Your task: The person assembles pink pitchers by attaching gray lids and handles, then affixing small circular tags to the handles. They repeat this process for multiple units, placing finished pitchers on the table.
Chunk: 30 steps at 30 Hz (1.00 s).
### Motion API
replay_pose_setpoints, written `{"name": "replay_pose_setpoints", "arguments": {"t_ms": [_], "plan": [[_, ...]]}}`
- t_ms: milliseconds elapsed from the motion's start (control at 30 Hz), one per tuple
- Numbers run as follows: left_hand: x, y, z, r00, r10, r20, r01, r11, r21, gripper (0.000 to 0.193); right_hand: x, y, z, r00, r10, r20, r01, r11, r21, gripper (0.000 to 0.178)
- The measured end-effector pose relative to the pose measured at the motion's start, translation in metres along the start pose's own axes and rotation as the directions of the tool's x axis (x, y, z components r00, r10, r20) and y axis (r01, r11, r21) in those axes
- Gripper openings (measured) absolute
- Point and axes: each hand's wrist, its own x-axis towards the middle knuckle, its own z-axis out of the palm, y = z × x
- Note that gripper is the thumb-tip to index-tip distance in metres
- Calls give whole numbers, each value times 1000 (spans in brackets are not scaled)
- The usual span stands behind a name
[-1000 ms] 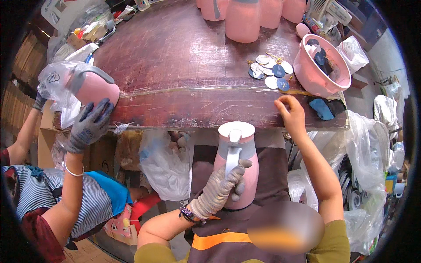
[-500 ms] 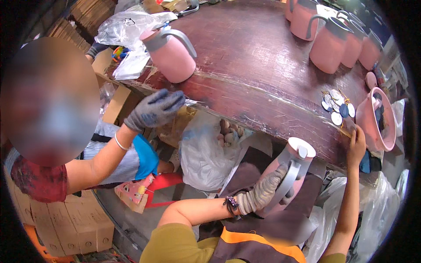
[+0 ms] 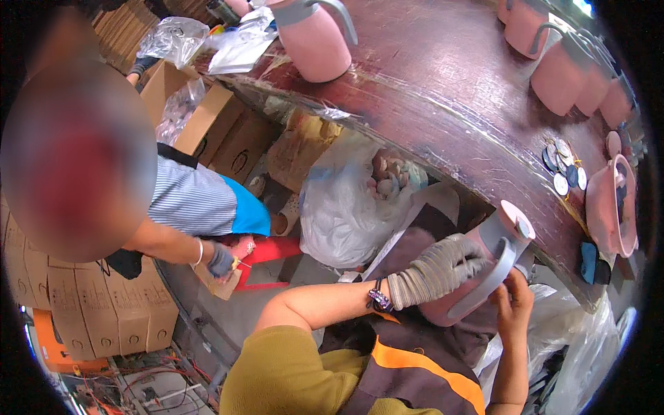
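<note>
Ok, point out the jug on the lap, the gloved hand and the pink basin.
jug (image 3: 494, 238), head view, on its pink side below the lid
left hand (image 3: 443, 266), head view, on the back of the grey glove
basin (image 3: 600, 207), head view, on its outer wall

jug (image 3: 477, 277), lower right: pink body, grey handle, white lid | left hand (image 3: 443, 266): grey knit glove | counter (image 3: 443, 83), upper centre: dark reddish-brown | basin (image 3: 612, 207), right edge: pink | co-worker's shirt (image 3: 190, 200), centre left: blue-white stripes, bright blue hem | boxes (image 3: 104, 311), lower left: tan | apron (image 3: 415, 360), bottom: brown, orange band
</note>
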Motion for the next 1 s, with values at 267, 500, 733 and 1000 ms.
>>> {"name": "replay_pose_setpoints", "arguments": {"t_ms": [267, 500, 733, 1000], "plan": [[0, 10, -5, 986, -113, -122, 98, 987, -125, 13, -13, 9, -31, 979, -146, 144, 59, 874, 482, 12], [10, 30, -9, 908, 390, -156, -374, 919, 124, 19, -3, 6, -29, 963, -255, 86, 11, 357, 934, 15], [5, 44, -13, 885, 421, 199, -462, 845, 269, 38, -6, -27, 3, 958, -283, -42, 286, 951, 119, 53], [9, 59, -18, 980, 199, 0, -199, 977, 76, 20, 7, -55, 12, 744, -667, -36, 567, 660, -494, 36]]}}
